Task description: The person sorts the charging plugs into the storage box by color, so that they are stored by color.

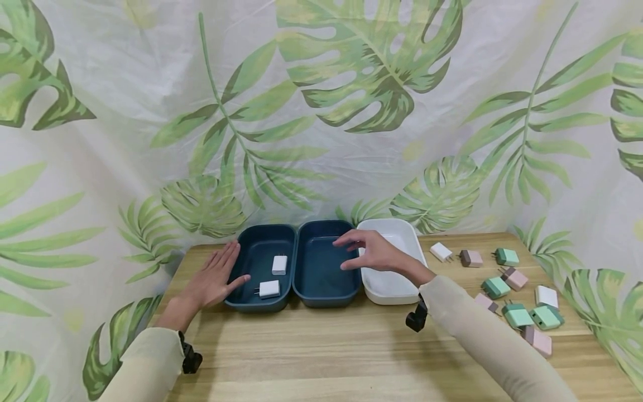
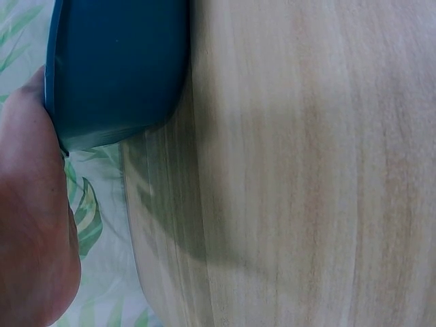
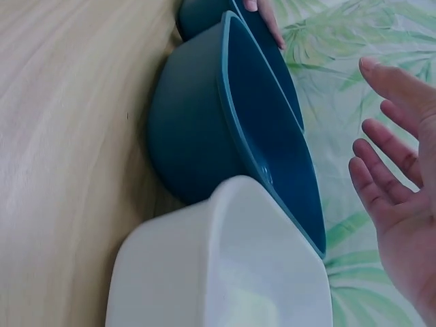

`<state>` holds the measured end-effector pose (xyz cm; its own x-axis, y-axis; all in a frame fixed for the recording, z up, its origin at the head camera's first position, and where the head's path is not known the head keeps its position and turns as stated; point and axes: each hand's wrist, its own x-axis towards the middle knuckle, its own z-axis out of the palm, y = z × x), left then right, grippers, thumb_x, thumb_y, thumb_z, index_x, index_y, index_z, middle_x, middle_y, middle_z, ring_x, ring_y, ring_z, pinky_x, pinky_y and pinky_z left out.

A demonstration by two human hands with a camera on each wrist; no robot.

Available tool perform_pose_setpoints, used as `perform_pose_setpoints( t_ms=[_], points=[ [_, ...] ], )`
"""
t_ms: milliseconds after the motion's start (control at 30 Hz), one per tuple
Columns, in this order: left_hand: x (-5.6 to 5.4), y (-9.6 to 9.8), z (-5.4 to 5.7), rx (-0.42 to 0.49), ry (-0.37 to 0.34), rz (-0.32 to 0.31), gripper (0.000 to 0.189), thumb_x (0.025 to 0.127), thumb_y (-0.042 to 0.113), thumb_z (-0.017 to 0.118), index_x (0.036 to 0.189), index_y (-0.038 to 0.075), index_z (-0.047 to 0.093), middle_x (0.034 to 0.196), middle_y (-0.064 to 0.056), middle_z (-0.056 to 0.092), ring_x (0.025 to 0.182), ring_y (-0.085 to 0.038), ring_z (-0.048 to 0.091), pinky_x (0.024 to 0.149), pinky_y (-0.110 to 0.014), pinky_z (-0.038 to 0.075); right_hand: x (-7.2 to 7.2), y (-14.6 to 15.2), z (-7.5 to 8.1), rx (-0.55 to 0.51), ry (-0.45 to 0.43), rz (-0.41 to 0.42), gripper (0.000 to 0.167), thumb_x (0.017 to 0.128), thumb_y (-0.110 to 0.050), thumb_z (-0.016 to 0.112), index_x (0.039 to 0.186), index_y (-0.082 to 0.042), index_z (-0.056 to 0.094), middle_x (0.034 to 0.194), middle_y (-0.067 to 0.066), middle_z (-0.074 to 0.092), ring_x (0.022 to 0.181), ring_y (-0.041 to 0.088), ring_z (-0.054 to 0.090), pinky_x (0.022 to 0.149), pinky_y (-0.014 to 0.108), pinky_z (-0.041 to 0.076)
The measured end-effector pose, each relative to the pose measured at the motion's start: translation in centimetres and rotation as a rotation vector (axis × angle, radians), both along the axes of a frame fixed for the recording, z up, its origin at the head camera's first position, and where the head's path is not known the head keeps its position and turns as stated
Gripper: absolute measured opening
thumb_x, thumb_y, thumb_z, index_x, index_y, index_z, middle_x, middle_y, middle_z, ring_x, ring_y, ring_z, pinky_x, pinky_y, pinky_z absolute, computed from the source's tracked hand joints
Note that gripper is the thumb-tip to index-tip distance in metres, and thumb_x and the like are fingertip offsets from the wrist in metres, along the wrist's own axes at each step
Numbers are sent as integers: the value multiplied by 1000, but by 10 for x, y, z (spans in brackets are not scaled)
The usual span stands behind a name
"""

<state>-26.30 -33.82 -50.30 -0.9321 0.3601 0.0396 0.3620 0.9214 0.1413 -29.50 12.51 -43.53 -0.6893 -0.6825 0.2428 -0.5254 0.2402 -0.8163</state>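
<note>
My left hand (image 1: 213, 279) lies along the left rim of the left dark blue tray (image 1: 258, 306), fingers straight and thumb reaching over the edge. Two white charger plugs are in that tray, one (image 1: 279, 264) near its right wall and another (image 1: 269, 288) closer to the front. Above the middle dark blue tray (image 1: 326, 300) and the white tray (image 1: 389, 298) hovers my right hand (image 1: 374, 251), its fingers loosely bent and apart with nothing between them. The right wrist view shows this hand (image 3: 402, 163) raised over the tray rims, palm visible.
The three trays stand side by side along the back of the wooden table (image 1: 321, 357). To their right lie several charger plugs: white (image 1: 441, 252), green (image 1: 517, 315) and pink (image 1: 537, 340). A leaf-patterned cloth (image 1: 321, 111) hangs behind the table.
</note>
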Motion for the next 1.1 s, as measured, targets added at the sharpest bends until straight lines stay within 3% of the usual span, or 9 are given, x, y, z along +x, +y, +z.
perform_pose_setpoints(
  t_ms=[400, 633, 1100],
  points=[
    [-1, 0, -1, 9, -2, -3, 96, 106, 63, 49, 169, 1, 12, 176, -22, 11, 163, -41, 11, 128, -63, 15, -8, 31, -2, 37, 71, 9, 47, 85, -11, 90, 130, -4, 74, 128, 18, 72, 121, 30, 67, 103, 50, 56],
    [-1, -1, -1, 20, -6, 3, 97, 106, 63, 50, 170, 1, 11, 176, -22, 11, 163, -42, 11, 128, -63, 16, -12, 47, -5, 57, 97, -2, 46, 84, -11, 91, 128, -5, 75, 128, 14, 74, 123, 31, 67, 101, 49, 57],
    [-1, -2, -3, 18, 4, -12, 95, 107, 61, 49, 169, 0, 11, 176, -22, 11, 163, -42, 11, 128, -64, 14, -15, 88, -2, 118, 67, -79, 48, 84, -11, 91, 128, -2, 74, 130, 12, 74, 123, 42, 65, 106, 55, 53]
  ],
)
